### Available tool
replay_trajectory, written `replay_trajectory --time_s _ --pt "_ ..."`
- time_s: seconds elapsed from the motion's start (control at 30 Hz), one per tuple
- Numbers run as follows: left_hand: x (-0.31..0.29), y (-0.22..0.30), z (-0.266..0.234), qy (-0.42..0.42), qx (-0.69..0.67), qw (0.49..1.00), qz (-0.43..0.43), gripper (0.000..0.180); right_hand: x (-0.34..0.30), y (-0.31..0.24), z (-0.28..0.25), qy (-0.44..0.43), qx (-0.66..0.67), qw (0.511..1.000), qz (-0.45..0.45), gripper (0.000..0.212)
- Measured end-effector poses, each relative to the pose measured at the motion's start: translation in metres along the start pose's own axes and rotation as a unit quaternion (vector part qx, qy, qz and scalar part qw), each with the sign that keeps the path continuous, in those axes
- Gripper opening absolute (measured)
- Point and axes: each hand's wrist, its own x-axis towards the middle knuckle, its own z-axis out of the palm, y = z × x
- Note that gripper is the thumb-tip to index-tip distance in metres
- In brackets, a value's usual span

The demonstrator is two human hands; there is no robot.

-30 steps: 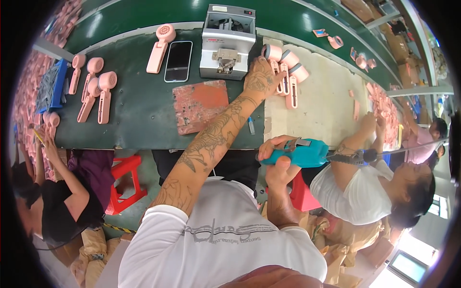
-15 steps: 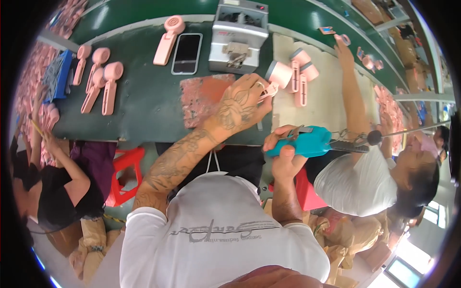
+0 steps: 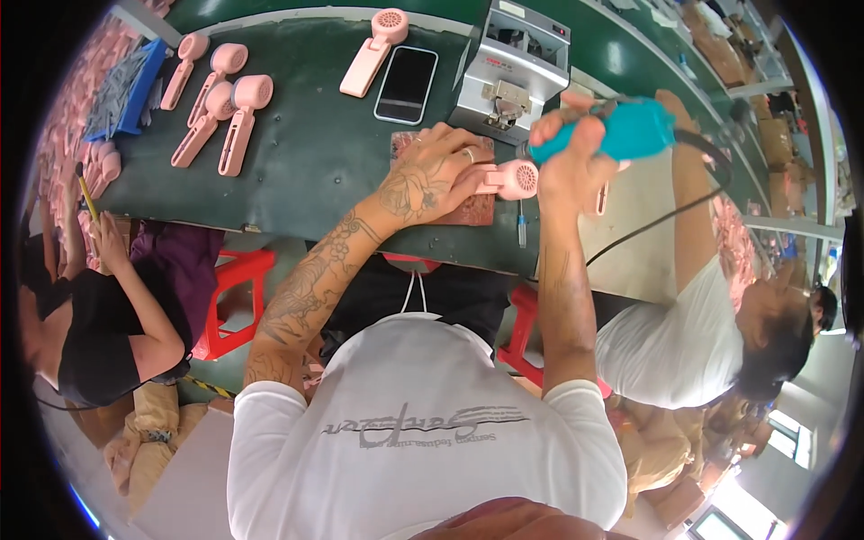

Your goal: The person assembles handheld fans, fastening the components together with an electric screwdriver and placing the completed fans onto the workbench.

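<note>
My left hand (image 3: 425, 178) is closed around the handle of a pink handheld fan (image 3: 518, 180), pressing it onto a worn reddish pad (image 3: 470, 216) at the table edge. The fan's round grille head points right and faces up. My right hand (image 3: 569, 162) grips a teal electric screwdriver (image 3: 637, 129) with a dark cord. The tool lies roughly level, its tip end to the left, just above and right of the fan head. Whether the tip touches the fan cannot be made out.
A grey screw feeder (image 3: 513, 67) stands beyond the pad, beside a phone (image 3: 407, 85) and a pink fan (image 3: 373, 54). Several fans lie left, near a blue bin (image 3: 139, 90). A small screwdriver (image 3: 522, 225) rests near the edge. Co-workers sit on both sides.
My right hand has carried the electric screwdriver up from the table's front edge to beside the fan. My left hand has laid the fan on the pad. The view has shifted.
</note>
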Motion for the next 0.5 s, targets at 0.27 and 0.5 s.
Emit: replay_trajectory --time_s 0.27,0.5 --pt "-0.006 -0.004 -0.002 0.008 0.015 0.999 0.029 0.038 0.041 0.030 0.031 -0.002 -0.021 0.999 -0.047 0.034" --pt "-0.006 -0.006 0.002 0.006 0.007 1.000 -0.014 0.043 0.037 0.027 0.034 -0.038 -0.010 0.999 -0.024 0.033"
